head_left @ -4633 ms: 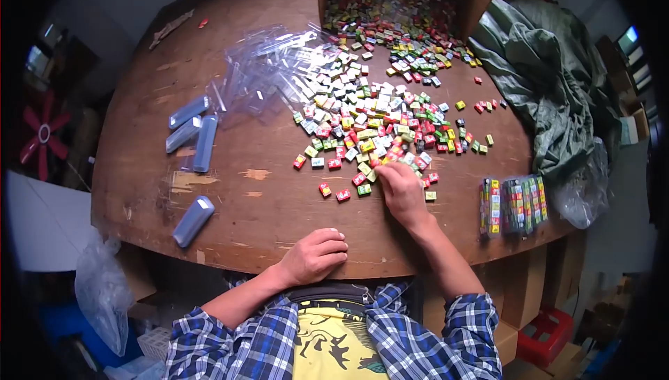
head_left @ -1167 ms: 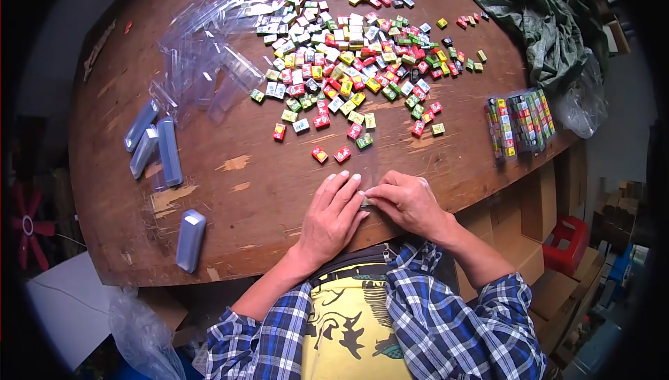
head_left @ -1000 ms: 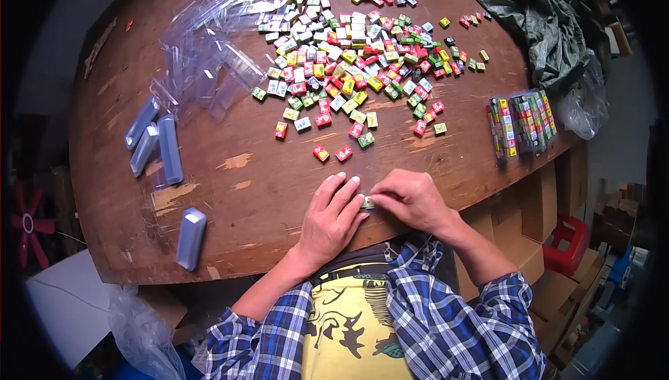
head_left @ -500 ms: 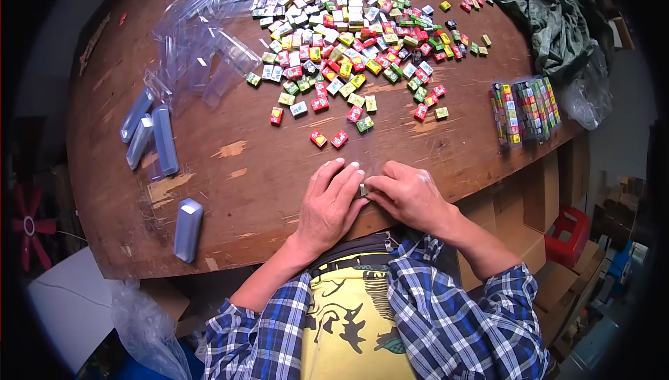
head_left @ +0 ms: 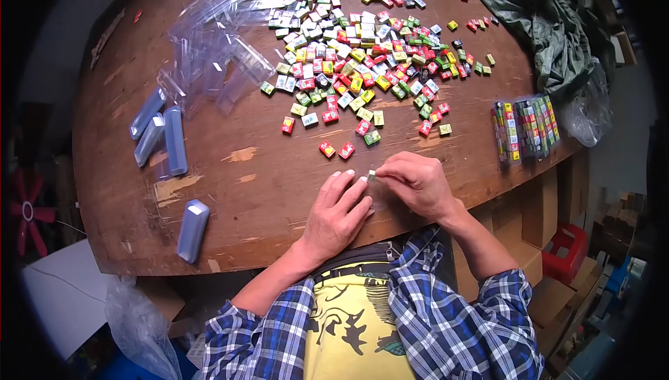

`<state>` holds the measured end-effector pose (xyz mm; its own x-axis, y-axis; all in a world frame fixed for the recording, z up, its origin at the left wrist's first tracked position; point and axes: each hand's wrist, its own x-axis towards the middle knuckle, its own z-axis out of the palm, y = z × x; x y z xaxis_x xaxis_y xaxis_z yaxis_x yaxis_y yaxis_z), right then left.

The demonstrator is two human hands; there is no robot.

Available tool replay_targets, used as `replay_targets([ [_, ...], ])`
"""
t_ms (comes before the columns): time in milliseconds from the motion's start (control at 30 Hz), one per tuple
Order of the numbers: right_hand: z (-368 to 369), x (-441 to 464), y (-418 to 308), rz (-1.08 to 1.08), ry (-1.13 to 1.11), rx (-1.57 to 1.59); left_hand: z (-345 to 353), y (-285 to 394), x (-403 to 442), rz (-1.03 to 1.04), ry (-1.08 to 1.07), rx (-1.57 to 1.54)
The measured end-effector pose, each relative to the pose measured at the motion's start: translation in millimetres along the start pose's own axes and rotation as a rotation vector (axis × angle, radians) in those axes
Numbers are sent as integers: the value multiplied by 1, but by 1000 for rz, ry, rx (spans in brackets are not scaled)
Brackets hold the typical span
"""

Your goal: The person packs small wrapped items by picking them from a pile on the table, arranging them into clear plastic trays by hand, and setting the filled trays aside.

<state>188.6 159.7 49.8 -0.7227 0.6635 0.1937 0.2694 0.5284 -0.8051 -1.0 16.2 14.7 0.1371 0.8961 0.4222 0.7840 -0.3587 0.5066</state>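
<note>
My right hand point(head_left: 418, 183) pinches a small box point(head_left: 372, 174), pale green and white, between thumb and fingertips just above the table. Beside it, my left hand point(head_left: 339, 207) lies palm down with its fingers stretched forward, their tips close to that box. Whether clear plastic lies under the left fingers I cannot tell. Two red boxes point(head_left: 337, 150) lie just beyond the hands. Farther out, a green box point(head_left: 373, 137) sits at the near edge of a large spread of small coloured boxes point(head_left: 362, 59).
Clear plastic sleeves point(head_left: 216, 52) are heaped at the back left. Several bluish plastic cases point(head_left: 175, 141) lie at left, one case point(head_left: 192, 232) nearer the edge. Filled packs point(head_left: 535, 127) stand at right, near a dark green cloth point(head_left: 550, 24). A red stool point(head_left: 566, 251) is below.
My right hand has moved slightly up and right, drawing away from the left hand with the small box in its fingertips. The left hand has stayed nearly in place. The view has shifted slightly.
</note>
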Motion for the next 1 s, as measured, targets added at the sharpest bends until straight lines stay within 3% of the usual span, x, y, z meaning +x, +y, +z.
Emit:
replay_targets([
  [267, 2, 14, -4, -10, -186, -305, -1, 1, -5, 72, -29, -14],
  [433, 4, 37, -2, -63, -203, -255, 1, -2, -5, 99, -10, -48],
  [533, 18, 56, -7, -270, -65, -316, 3, -3, -5, 174, -33, -80],
  [833, 20, 69, 3, -264, -149, -310, -2, 0, -2, 157, -18, -89],
  [1000, 6, 39, 17, -152, -47, -243, -2, -1, -1, 147, -23, -91],
])
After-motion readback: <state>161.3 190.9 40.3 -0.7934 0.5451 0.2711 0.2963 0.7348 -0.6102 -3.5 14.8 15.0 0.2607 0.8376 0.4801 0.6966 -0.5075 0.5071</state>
